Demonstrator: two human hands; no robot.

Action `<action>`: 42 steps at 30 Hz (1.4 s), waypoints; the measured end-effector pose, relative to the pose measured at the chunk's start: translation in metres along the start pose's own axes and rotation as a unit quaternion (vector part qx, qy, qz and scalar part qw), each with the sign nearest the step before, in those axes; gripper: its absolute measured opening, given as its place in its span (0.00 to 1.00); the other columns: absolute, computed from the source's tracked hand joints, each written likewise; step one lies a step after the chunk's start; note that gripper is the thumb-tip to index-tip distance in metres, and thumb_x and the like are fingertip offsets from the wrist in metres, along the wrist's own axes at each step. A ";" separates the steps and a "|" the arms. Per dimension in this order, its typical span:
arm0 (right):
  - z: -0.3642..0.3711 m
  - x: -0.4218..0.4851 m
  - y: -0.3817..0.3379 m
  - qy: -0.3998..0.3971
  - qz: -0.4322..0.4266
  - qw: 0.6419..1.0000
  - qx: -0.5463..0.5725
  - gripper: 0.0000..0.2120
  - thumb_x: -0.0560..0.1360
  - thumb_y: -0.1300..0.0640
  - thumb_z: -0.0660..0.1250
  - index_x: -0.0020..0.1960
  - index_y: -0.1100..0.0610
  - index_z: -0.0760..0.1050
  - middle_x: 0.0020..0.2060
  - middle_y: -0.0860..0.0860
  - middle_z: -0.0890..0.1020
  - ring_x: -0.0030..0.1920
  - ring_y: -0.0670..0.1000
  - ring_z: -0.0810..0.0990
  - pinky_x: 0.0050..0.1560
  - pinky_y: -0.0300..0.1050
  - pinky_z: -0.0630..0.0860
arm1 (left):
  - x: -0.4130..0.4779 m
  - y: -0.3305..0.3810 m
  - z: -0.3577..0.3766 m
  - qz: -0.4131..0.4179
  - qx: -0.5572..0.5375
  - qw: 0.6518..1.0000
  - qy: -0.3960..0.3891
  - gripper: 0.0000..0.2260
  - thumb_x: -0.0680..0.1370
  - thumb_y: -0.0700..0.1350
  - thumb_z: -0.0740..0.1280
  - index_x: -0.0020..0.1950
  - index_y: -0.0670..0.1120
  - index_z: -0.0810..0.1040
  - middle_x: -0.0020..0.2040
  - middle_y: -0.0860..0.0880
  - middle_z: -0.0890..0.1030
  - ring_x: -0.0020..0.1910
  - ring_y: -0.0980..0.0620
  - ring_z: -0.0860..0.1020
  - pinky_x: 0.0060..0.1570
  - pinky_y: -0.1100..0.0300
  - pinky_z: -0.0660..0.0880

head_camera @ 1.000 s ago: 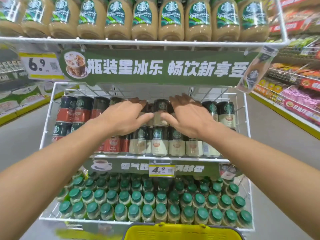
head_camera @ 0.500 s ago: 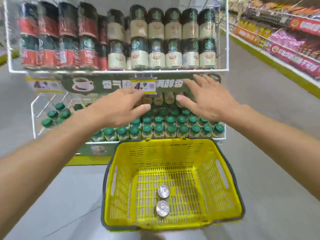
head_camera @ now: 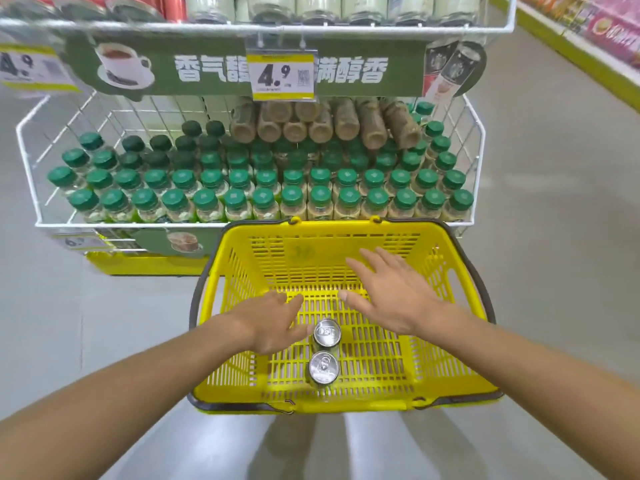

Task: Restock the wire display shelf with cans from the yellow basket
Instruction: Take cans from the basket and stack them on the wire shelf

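Yellow-edged paper price tag (head_camera: 283,76) on the white wire display shelf (head_camera: 381,28) reads 4.9. The green cardboard banner (head_camera: 214,69) behind it shows 香气 and 满醇香. The blurred yellow tag at far left (head_camera: 24,65) also says 4.9.

Two upright silver-topped cans (head_camera: 325,351), yellow basket (head_camera: 450,341) floor

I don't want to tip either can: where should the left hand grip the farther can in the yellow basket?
Probably the round side wall below the rim, coming down from its left. The farther can stands upright, lid up, with the open left hand on that side. The nearer can crowds its near side, so fingers fit best left and right.
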State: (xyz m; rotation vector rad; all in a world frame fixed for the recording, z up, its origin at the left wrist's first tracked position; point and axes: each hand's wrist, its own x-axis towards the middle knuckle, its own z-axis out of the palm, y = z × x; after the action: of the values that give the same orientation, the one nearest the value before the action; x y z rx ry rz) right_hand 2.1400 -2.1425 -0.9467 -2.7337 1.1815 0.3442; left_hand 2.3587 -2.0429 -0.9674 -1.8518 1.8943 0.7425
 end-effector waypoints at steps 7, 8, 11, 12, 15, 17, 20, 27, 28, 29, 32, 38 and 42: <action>0.060 0.025 -0.003 -0.065 -0.017 0.997 0.021 0.34 0.83 0.33 0.49 0.82 0.51 0.57 0.81 0.57 0.61 0.81 0.60 0.57 0.78 0.59 0.60 | 0.032 -0.003 0.043 -0.032 -0.072 0.996 -0.046 0.34 0.84 0.66 0.51 0.82 0.43 0.58 0.78 0.37 0.67 0.79 0.39 0.62 0.75 0.44 0.64; 0.068 0.027 -0.004 -0.075 -0.023 0.997 0.024 0.34 0.83 0.33 0.49 0.81 0.51 0.58 0.80 0.57 0.62 0.80 0.60 0.59 0.77 0.59 0.61 | 0.035 -0.002 0.049 -0.031 -0.085 0.994 -0.053 0.33 0.83 0.66 0.52 0.79 0.43 0.63 0.74 0.37 0.71 0.76 0.38 0.66 0.73 0.44 0.66; 0.091 0.032 -0.007 -0.106 -0.032 0.993 0.049 0.33 0.83 0.34 0.49 0.81 0.52 0.59 0.78 0.57 0.65 0.78 0.60 0.62 0.76 0.57 0.64 | 0.046 0.000 0.066 -0.020 -0.112 0.991 -0.077 0.29 0.83 0.66 0.53 0.67 0.42 0.72 0.65 0.38 0.77 0.67 0.38 0.74 0.65 0.45 0.72; 0.097 0.035 -0.008 -0.118 -0.032 0.990 0.064 0.32 0.84 0.35 0.49 0.81 0.52 0.59 0.78 0.57 0.66 0.78 0.59 0.63 0.74 0.57 0.66 | 0.050 0.001 0.069 -0.011 -0.124 0.989 -0.081 0.28 0.83 0.66 0.53 0.63 0.42 0.73 0.61 0.38 0.79 0.63 0.38 0.76 0.61 0.46 0.73; 0.112 0.043 -0.009 -0.147 -0.038 0.981 0.123 0.27 0.85 0.39 0.51 0.79 0.52 0.62 0.76 0.54 0.69 0.76 0.57 0.66 0.70 0.56 0.71 | 0.056 0.003 0.076 0.036 -0.191 0.978 -0.073 0.24 0.85 0.60 0.55 0.54 0.40 0.77 0.48 0.41 0.80 0.50 0.42 0.78 0.53 0.50 0.72; 0.119 0.048 -0.007 -0.154 -0.036 0.972 0.177 0.25 0.86 0.41 0.52 0.78 0.50 0.65 0.75 0.52 0.72 0.74 0.56 0.70 0.69 0.55 0.72 | 0.059 0.001 0.077 0.074 -0.229 0.969 -0.050 0.20 0.87 0.55 0.57 0.50 0.40 0.78 0.42 0.45 0.77 0.43 0.47 0.75 0.47 0.51 0.71; 0.126 0.054 -0.004 -0.142 -0.026 0.944 0.297 0.21 0.86 0.45 0.55 0.75 0.51 0.71 0.67 0.54 0.81 0.66 0.57 0.78 0.64 0.53 0.75 | 0.064 -0.003 0.076 0.102 -0.295 0.950 -0.004 0.16 0.87 0.46 0.60 0.43 0.39 0.75 0.38 0.45 0.73 0.38 0.49 0.70 0.43 0.50 0.70; 0.132 0.060 0.000 -0.076 0.048 0.905 0.415 0.17 0.87 0.53 0.57 0.49 0.63 0.79 0.42 0.59 0.83 0.46 0.59 0.80 0.49 0.54 0.77 | 0.072 -0.013 0.083 0.065 -0.455 0.888 0.026 0.19 0.85 0.41 0.63 0.36 0.34 0.71 0.32 0.45 0.67 0.34 0.50 0.65 0.37 0.53 0.63; 0.129 0.061 0.000 -0.067 0.046 0.906 0.415 0.18 0.86 0.54 0.57 0.45 0.65 0.76 0.38 0.59 0.80 0.41 0.58 0.77 0.45 0.54 0.74 | 0.072 -0.015 0.081 0.060 -0.469 0.881 0.028 0.18 0.85 0.41 0.63 0.36 0.36 0.72 0.33 0.45 0.67 0.34 0.50 0.66 0.38 0.53 0.64; 0.125 0.062 0.002 -0.056 0.048 0.906 0.418 0.18 0.86 0.56 0.58 0.43 0.66 0.74 0.35 0.58 0.77 0.38 0.57 0.73 0.41 0.53 0.71 | 0.073 -0.017 0.079 0.055 -0.478 0.876 0.034 0.18 0.85 0.41 0.63 0.36 0.37 0.73 0.33 0.46 0.68 0.34 0.51 0.67 0.38 0.54 0.65; 0.101 0.066 0.014 -0.021 0.067 0.898 0.435 0.18 0.85 0.55 0.60 0.42 0.66 0.76 0.36 0.61 0.79 0.38 0.57 0.74 0.40 0.50 0.70 | 0.070 -0.027 0.059 0.038 -0.512 0.857 0.053 0.16 0.85 0.41 0.64 0.41 0.33 0.76 0.37 0.43 0.72 0.39 0.50 0.72 0.40 0.45 0.74; -0.004 0.075 0.034 0.028 0.107 0.834 0.540 0.18 0.84 0.55 0.63 0.43 0.66 0.81 0.43 0.61 0.85 0.43 0.52 0.82 0.41 0.46 0.85 | 0.030 -0.054 -0.051 0.080 -0.535 0.835 0.095 0.19 0.85 0.45 0.63 0.46 0.28 0.75 0.41 0.35 0.77 0.44 0.45 0.77 0.53 0.36 0.79; -0.115 0.074 0.030 0.050 0.046 0.846 0.530 0.22 0.84 0.53 0.63 0.36 0.64 0.77 0.42 0.67 0.81 0.40 0.54 0.82 0.45 0.48 0.86 | -0.018 -0.068 -0.161 0.117 -0.504 0.848 0.114 0.22 0.85 0.47 0.64 0.41 0.29 0.70 0.37 0.44 0.69 0.38 0.49 0.67 0.38 0.54 0.68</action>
State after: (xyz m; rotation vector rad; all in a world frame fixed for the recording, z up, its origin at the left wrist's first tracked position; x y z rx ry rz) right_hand 2.1849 -2.2394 -0.8568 -1.7251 1.0526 -0.3692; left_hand 2.4419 -2.1270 -0.8374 -2.3470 2.0749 1.9710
